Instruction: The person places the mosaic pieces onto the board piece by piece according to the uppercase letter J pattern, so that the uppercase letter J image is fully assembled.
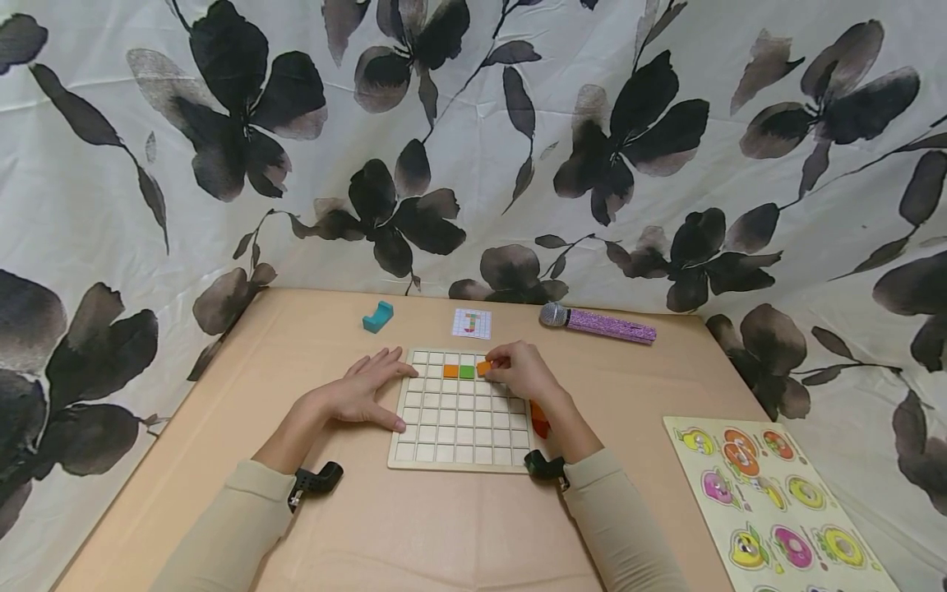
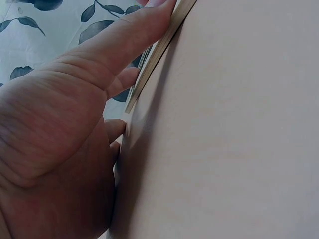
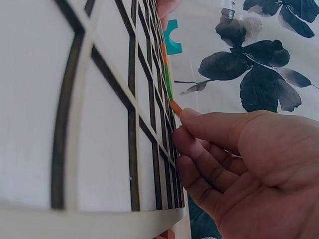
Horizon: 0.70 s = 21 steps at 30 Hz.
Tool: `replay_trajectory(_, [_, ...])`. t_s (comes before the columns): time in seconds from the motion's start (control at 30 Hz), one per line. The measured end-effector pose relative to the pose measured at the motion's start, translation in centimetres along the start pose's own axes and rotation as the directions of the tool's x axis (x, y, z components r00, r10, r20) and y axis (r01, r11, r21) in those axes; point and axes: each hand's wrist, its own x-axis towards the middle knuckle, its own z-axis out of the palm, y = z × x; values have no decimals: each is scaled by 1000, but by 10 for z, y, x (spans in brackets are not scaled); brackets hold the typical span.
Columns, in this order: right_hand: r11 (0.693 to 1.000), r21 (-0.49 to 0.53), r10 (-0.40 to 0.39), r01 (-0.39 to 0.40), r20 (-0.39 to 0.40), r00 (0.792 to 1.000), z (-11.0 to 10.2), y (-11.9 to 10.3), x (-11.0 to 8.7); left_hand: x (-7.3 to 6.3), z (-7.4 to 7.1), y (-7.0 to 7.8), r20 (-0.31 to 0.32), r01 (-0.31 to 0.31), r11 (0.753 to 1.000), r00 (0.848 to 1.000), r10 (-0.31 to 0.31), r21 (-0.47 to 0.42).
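Observation:
A pale wooden grid board [image 1: 462, 436] lies on the table in the head view. In its second row from the back sit an orange square tile [image 1: 450, 372] and, beside it, a green square tile [image 1: 467, 372]. My right hand [image 1: 521, 368] pinches another orange square tile [image 1: 483, 368] between thumb and fingertips, just right of the green one; in the right wrist view that tile [image 3: 176, 108] is tilted over the grid. My left hand [image 1: 370, 390] rests at the board's left edge, fingers spread, thumb and fingertips touching the rim [image 2: 159, 55].
Behind the board are a teal curved block [image 1: 378, 317], a small pattern card [image 1: 472, 323] and a glittery purple microphone [image 1: 599, 321]. Orange-red pieces [image 1: 539, 420] lie by the board's right edge, partly under my right arm. A fruit picture board [image 1: 777, 501] lies at right.

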Motion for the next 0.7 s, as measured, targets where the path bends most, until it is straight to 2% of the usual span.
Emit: replay_trajectory(0.7, [996, -92, 8, -4, 37, 999, 3, 1, 0, 0, -1, 0, 3, -2, 1000, 1000, 2, -9])
